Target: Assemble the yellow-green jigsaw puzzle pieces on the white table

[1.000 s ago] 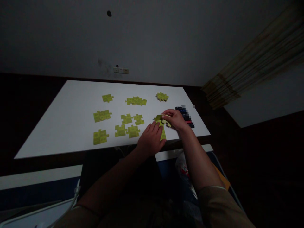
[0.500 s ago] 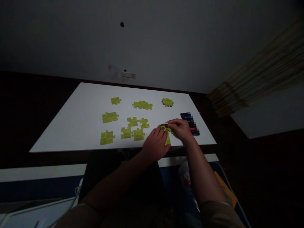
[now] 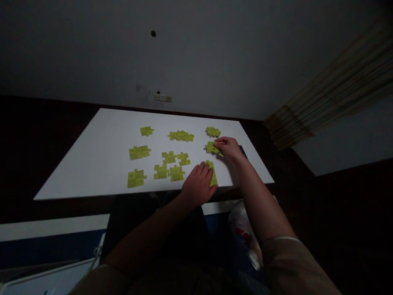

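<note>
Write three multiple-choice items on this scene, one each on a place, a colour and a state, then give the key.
1. Where is the left hand?
A. At the table's far edge
B. On a long puzzle strip by the near edge of the white table
C. Against the wall

2. What colour are the puzzle pieces?
A. Blue
B. Red
C. Yellow-green

3. What is the right hand doing?
A. Its fingers touch a puzzle cluster lying on the table
B. Lifting a piece high above the table
C. Hanging beside the person's body

1: B, the hand lies over the strip.
2: C, every piece shows that colour.
3: A, the fingers meet the cluster.
</note>
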Demonstrator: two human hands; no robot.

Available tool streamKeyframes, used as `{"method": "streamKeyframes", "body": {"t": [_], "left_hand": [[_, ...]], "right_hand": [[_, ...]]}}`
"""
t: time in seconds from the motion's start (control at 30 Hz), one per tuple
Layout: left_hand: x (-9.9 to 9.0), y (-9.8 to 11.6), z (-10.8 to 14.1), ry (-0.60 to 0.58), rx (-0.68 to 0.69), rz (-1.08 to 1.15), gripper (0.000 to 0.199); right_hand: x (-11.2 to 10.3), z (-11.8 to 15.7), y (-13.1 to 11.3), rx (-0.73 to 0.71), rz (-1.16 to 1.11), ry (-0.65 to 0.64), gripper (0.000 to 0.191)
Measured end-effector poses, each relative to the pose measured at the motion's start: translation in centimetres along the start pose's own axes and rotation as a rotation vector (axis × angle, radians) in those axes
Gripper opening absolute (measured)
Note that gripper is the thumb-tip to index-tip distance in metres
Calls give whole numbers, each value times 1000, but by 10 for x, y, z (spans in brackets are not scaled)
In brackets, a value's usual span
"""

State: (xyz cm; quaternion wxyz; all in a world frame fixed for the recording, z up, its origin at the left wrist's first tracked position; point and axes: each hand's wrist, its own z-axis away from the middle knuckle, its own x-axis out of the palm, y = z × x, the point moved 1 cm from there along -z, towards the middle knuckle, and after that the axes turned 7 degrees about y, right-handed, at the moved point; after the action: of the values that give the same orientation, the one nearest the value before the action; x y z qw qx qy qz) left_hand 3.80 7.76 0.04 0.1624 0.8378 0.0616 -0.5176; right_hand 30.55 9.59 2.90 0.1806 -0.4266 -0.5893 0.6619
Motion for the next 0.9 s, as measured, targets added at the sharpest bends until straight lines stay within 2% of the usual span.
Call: {"method": "streamKeyframes", "body": {"t": [0.13,0.23,0.37,0.53,0.7,0.9], "left_hand": [[-1,0,1,6,14,-12,70],[-2,0,1,13,16,-13,69],[-3,1,1,12,16,-20,69],[-2,1,1,21,13,-22,70],[-2,0,1,12,22,-18,70],[-3,0,0,-26,19,-15,72]], "right_hand": [[2,3,5,-186,134,156,24],[0,14,14,-202,121,189,26],[2,29,24,-162,64,117,26],[6,43,31,-208,70,0,31],[5,47,33,-279,163,-59,27],[6,48,32,-294,217,-144,27]]}}
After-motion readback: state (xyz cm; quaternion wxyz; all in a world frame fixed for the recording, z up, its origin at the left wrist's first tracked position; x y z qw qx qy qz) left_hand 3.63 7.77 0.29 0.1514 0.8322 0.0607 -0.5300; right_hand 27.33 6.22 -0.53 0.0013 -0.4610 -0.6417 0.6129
